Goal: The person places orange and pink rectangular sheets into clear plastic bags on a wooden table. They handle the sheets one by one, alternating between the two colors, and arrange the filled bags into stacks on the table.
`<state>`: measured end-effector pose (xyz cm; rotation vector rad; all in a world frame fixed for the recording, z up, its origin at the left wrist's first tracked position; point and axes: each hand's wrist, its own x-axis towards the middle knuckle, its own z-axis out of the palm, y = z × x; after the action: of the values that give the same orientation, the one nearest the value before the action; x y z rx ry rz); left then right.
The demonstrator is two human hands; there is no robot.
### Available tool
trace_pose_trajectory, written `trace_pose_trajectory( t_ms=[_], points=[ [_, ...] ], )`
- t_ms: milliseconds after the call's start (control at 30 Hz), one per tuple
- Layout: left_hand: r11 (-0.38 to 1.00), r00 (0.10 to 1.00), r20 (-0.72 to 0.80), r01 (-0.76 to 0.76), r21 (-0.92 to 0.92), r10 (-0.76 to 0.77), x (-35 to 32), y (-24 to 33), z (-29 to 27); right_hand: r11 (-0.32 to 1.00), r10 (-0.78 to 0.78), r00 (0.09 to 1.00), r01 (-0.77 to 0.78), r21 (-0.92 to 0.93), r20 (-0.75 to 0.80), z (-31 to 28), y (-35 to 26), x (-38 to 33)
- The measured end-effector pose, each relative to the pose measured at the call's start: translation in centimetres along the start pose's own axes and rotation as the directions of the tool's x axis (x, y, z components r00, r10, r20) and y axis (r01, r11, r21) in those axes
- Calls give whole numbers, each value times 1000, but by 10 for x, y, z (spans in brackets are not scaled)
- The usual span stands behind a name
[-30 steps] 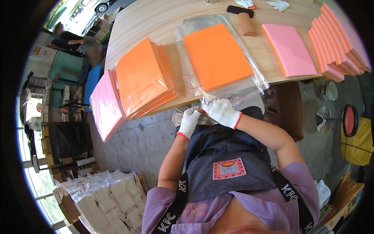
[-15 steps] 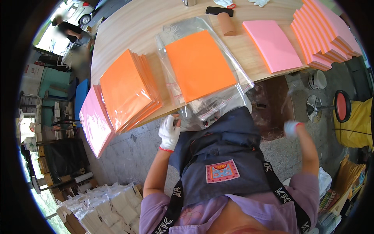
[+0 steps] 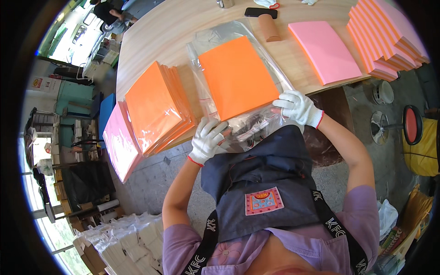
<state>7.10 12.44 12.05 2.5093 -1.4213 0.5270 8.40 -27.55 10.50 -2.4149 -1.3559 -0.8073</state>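
Note:
An orange paper stack (image 3: pixel 238 78) lies at the near middle of the table, with clear plastic bags (image 3: pixel 220 33) beneath and around it. Whether it is inside the top bag I cannot tell. My left hand (image 3: pixel 208 139), in a white knit glove with a red cuff, is closed on the bag's near edge at the stack's near left corner. At the near right corner my right hand (image 3: pixel 299 108), gloved alike, has its fingers bent onto the plastic. Crumpled film (image 3: pixel 254 123) hangs over the table edge between my hands.
To the left lie bagged orange packs (image 3: pixel 156 107) and a bagged pink pack (image 3: pixel 121 142). A pink-topped stack (image 3: pixel 325 52) and a tall pink-and-orange pile (image 3: pixel 382 41) stand right. Beyond are a brown cardboard piece (image 3: pixel 268 28) and a phone (image 3: pixel 261 13). Someone (image 3: pixel 110 13) stands far left.
My right hand has come in from the far right to the bag's near right corner. My left hand has shifted slightly right and onto the bag edge. The view has turned slightly.

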Motion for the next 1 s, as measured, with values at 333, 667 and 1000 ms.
trace_pose_trajectory(
  t_ms=[333,667,1000],
  points=[
    [726,801,-87,484,-488,-592,-34,43,11,713,587,809,-530,459,23,6,-56,-30],
    [-409,-117,410,-35,-912,-905,16,78,91,-72,994,17,-634,770,107,81,-80,-29],
    [-90,261,243,486,-869,-934,-12,67,68,871,452,888,-459,173,81,1,-128,52]
  ],
)
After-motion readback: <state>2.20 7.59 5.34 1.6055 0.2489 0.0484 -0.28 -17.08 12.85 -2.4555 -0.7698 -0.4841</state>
